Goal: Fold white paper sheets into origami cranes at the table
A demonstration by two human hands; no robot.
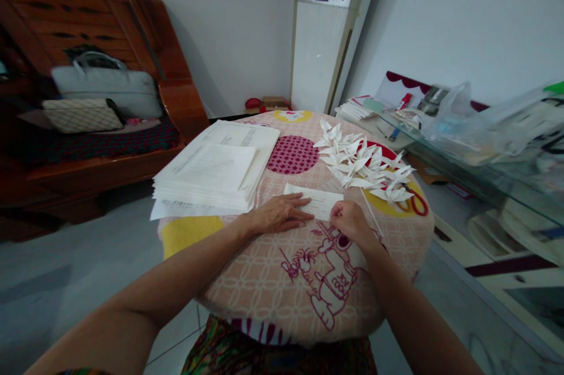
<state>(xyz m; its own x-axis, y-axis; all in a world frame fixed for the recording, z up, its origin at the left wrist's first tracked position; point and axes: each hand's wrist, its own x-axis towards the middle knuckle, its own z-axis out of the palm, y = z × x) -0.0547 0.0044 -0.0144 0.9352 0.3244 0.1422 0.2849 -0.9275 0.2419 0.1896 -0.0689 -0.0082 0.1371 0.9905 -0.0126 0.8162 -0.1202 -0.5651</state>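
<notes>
A small white sheet of paper (318,203) with faint print lies on the cloth-covered table in front of me. My left hand (282,213) rests on its left part, palm down with the fingers stretched out. At the paper's right edge, my right hand (350,219) is closed, with thumb and fingers pinched on the edge. Just beyond it, a cluster of folded white paper cranes (359,157) spreads over the right side of the table. To the left sits a thick stack of printed paper (207,169), topped by smaller sheets.
Red-handled scissors (416,203) lie by the cranes, near the right rim of the round table (259,287). A glass-topped cabinet (467,169) with plastic bags stands at the right. On the left is a wooden bench (176,99) holding a grey bag (108,90).
</notes>
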